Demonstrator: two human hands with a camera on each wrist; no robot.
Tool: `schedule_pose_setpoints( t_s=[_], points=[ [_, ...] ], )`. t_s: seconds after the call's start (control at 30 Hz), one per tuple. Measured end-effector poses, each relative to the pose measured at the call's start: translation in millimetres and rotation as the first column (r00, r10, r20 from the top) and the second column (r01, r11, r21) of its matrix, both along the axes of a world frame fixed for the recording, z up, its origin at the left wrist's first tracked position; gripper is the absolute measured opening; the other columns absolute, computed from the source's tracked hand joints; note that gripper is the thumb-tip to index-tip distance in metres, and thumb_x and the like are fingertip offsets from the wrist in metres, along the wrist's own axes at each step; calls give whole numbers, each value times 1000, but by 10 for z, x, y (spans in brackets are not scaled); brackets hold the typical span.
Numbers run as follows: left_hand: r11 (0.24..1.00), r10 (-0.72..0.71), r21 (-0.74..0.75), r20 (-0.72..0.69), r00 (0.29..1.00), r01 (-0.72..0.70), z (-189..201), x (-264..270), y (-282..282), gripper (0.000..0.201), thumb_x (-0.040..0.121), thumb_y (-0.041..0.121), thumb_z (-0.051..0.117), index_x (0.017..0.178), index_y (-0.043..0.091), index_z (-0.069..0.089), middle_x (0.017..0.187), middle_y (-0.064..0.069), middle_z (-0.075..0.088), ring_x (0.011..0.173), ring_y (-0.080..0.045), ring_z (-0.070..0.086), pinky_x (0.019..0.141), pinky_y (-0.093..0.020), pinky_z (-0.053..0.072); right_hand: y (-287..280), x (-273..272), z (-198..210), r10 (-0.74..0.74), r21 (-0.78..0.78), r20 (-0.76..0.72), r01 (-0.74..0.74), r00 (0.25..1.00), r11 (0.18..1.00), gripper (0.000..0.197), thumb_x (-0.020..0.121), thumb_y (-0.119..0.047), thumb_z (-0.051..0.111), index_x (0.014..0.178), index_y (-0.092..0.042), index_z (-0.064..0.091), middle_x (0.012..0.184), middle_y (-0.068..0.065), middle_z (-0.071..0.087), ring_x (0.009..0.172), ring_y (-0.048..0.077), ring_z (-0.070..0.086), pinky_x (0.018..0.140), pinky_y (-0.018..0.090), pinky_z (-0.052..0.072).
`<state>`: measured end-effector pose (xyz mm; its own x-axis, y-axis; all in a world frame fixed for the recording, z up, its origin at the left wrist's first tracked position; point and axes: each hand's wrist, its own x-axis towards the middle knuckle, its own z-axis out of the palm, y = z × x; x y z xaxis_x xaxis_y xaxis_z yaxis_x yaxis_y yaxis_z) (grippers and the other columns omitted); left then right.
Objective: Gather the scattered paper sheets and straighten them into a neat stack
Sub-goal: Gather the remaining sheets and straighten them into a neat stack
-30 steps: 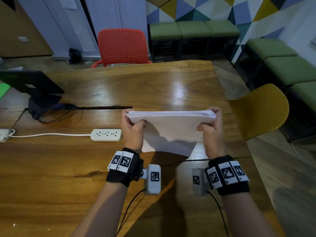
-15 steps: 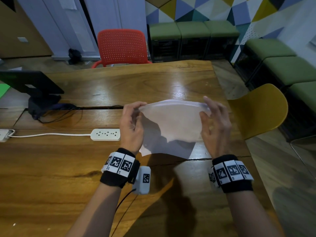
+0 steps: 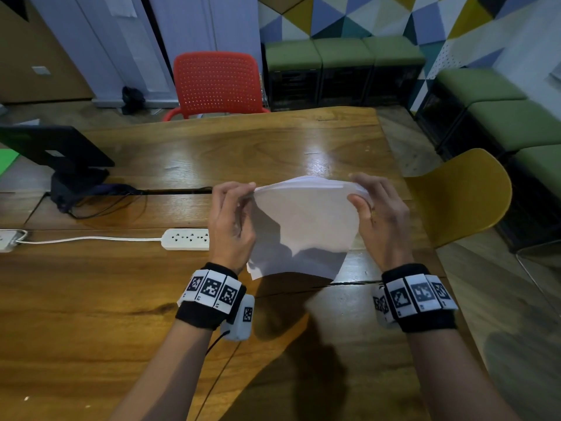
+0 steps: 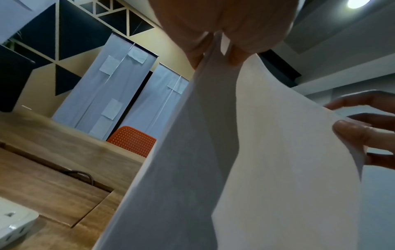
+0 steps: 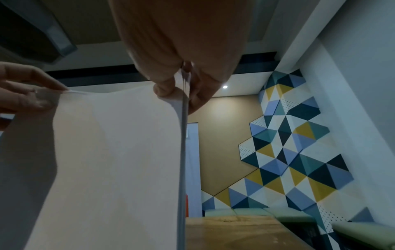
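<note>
A bundle of white paper sheets (image 3: pixel 303 226) stands on edge over the wooden table (image 3: pixel 243 147), bowed toward me, its lower edge near the table. My left hand (image 3: pixel 233 214) pinches its upper left corner, seen close up in the left wrist view where the sheets (image 4: pixel 245 169) hang from the fingers (image 4: pixel 196 55). My right hand (image 3: pixel 376 208) pinches the upper right corner; in the right wrist view the thumb and fingers (image 5: pixel 166 88) clamp the sheets (image 5: pixel 117 160) at their edge.
A white power strip (image 3: pixel 186 238) with its cord lies just left of my left hand. A black monitor (image 3: pixel 57 147) stands at the far left. A red chair (image 3: pixel 217 83) is behind the table, a yellow chair (image 3: pixel 458 192) at its right side.
The stack was held flat and level; both hands have shifted their hold to its top corners, and it now hangs on edge, bowed in the middle.
</note>
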<state>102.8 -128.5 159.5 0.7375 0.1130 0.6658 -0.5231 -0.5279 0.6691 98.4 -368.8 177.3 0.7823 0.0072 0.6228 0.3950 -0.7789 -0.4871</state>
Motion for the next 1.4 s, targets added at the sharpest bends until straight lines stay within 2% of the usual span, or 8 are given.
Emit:
schedule_pose_setpoints(
  t_s=[0.23, 0.4, 0.67, 0.93, 1.1, 1.2, 1.27, 1.4],
  points=[
    [956, -101, -287, -516, 850, -60, -174, 63, 43, 41, 78, 0, 72, 111, 16, 53, 96, -6, 64, 91, -23, 62, 78, -35, 56, 12, 42, 190, -67, -93, -148, 53, 987, 994, 23, 87, -8, 62, 109, -13, 58, 105, 7, 63, 93, 19, 58, 80, 31, 41],
    [965, -257, -136, -304, 917, 226, 91, 62, -225, 22, 83, -4, 66, 105, 3, 66, 87, 1, 67, 80, 1, 63, 67, -16, 51, 78, 134, 443, -153, -459, -337, -20, 929, 888, 32, 76, -44, 72, 103, -28, 66, 135, -3, 51, 135, 21, 33, 112, 43, 12],
    [961, -115, 148, -555, 823, 234, -189, 106, 223, 31, 81, 8, 69, 75, 37, 60, 79, 13, 65, 77, -7, 62, 77, -35, 56, -408, 147, 214, 25, 201, -346, 48, 938, 978, 16, 81, -21, 71, 96, -16, 75, 81, 3, 70, 74, 18, 64, 69, 38, 52],
    [961, -238, -269, -706, 667, 58, -421, 32, 322, 73, 67, 58, 61, 129, 23, 50, 127, 1, 44, 110, -8, 50, 95, -24, 42, -589, 94, -105, 101, 444, -509, 161, 855, 881, 12, 84, -8, 68, 95, -12, 70, 86, 8, 66, 70, 11, 55, 65, 25, 43],
    [939, 95, 294, -723, 685, 179, -501, 153, 229, 117, 50, 68, 77, 146, 34, 20, 153, 2, 26, 135, -23, 36, 111, -53, 29, -489, 84, -92, 160, 448, -513, 104, 843, 888, 7, 84, -7, 68, 88, -14, 68, 79, 8, 65, 72, 13, 57, 66, 25, 46],
    [897, 227, 423, -692, 685, 130, -505, 280, 262, 74, 56, 50, 83, 121, 36, 52, 133, 3, 52, 130, -24, 41, 110, -50, 26, -496, 77, -44, 219, 451, -481, 25, 849, 892, 7, 85, -5, 67, 87, -11, 70, 77, 6, 65, 65, 2, 55, 62, 14, 44],
    [957, 163, 278, -756, 634, 86, -491, 311, 409, 33, 63, 39, 82, 92, 35, 66, 98, 6, 67, 105, -23, 59, 100, -48, 43, -577, 65, -40, 217, 494, -446, 36, 868, 869, 9, 85, -3, 66, 92, -3, 70, 80, 7, 66, 66, -1, 55, 63, 14, 44],
    [931, -148, -327, -745, 651, -163, -387, 206, 506, 32, 76, 6, 76, 107, 2, 67, 89, -4, 67, 77, -11, 62, 73, -26, 54, -647, 26, -119, 210, 631, -401, 103, 892, 769, 19, 84, -3, 67, 88, -21, 70, 73, -13, 70, 65, -7, 58, 65, 15, 48]
  ],
)
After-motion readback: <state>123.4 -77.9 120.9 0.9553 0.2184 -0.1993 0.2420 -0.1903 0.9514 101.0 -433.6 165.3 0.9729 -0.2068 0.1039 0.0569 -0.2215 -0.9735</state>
